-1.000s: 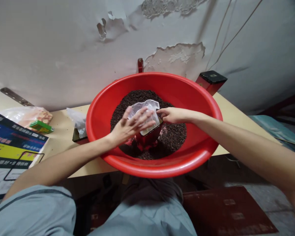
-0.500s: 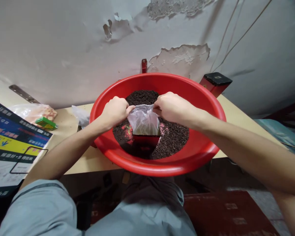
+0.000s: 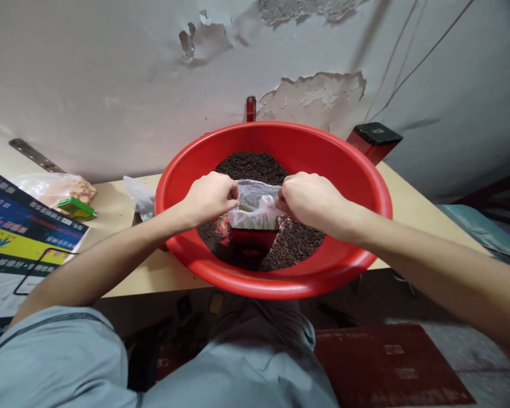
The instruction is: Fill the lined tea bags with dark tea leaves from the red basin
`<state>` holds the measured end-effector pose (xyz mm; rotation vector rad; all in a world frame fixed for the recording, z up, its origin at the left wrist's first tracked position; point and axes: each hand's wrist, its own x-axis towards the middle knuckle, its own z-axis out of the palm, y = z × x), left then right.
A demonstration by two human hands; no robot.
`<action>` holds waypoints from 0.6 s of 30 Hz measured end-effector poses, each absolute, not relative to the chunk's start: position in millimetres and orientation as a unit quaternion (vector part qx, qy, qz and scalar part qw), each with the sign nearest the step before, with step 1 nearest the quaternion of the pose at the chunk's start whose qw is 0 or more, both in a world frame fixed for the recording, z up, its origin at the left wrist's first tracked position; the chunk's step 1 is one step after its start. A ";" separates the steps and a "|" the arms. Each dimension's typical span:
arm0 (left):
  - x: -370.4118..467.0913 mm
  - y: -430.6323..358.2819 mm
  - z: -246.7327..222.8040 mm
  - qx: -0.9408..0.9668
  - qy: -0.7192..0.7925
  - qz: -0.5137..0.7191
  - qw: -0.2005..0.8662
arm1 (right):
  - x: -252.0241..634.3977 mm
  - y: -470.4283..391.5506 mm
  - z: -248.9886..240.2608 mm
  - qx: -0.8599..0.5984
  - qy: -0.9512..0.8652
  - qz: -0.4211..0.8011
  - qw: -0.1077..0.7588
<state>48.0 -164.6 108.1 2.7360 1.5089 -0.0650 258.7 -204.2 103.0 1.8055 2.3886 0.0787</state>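
A clear plastic bag (image 3: 255, 218) lines a dark red tin (image 3: 251, 241), its mouth spread and folded toward the tin's rim. My left hand (image 3: 212, 197) pinches the bag's left edge. On the opposite edge, my right hand (image 3: 312, 201) is closed on the plastic, its fingertips partly hidden. The tin stands inside a large red basin (image 3: 276, 290). Around and behind it lie dark, small loose pieces (image 3: 255, 165) like tea leaves or grains; I cannot tell which.
The basin rests on a pale wooden table (image 3: 153, 277) against a peeling wall. A black-lidded red tin (image 3: 376, 139) stands at the back right. At left are a green box (image 3: 77, 208), a plastic bag of light-brown pieces (image 3: 59, 190) and a printed carton (image 3: 21, 238).
Both hands have moved apart and slightly lower. The bag's mouth, which was bunched and raised, is now spread wider and folded down nearer the tin's rim.
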 end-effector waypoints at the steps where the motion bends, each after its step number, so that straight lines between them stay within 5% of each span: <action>1: 47.3 -164.5 109.3 0.875 0.483 -0.032 -0.002 | 259.9 -203.5 104.7 0.602 0.792 0.029 0.091; 10: 40.8 -170.5 90.2 0.883 0.430 -0.191 0.008 | 273.1 -200.4 78.5 0.538 0.828 -0.047 0.149; 18: 25.4 -132.7 35.5 0.926 0.337 -0.055 0.162 | 278.2 -175.6 30.0 0.558 0.812 -0.165 0.044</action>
